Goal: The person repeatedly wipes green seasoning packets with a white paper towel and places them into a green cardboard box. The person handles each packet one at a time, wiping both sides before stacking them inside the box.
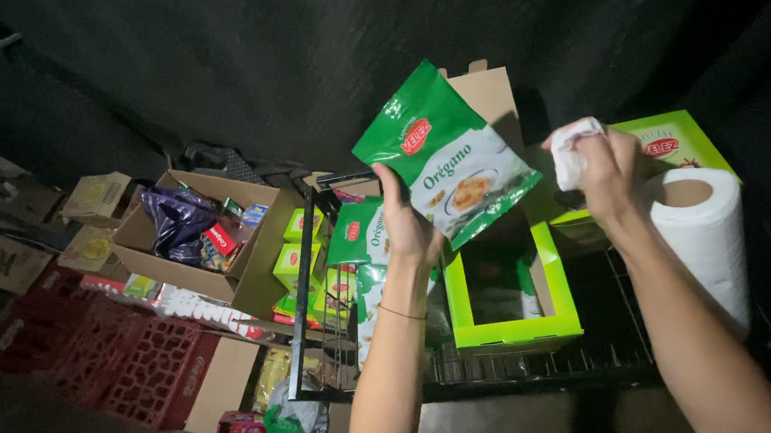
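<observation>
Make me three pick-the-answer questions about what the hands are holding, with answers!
1. Where is the paper roll?
A. by the right arm
B. in the red crate
C. on the floor

2. What colour is the packet?
A. blue
B. green and white
C. black

3. What is the right hand doing?
A. lying flat and open
B. pinching a crumpled white wipe
C. gripping a box

Answers: 1 A, the roll stands beside that forearm. 2 B, the left hand holds it up. 3 B, fingers close on the wipe.

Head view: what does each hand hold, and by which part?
Left hand holds a green packet by its lower left edge. Right hand grips a crumpled white paper in its fist.
</observation>
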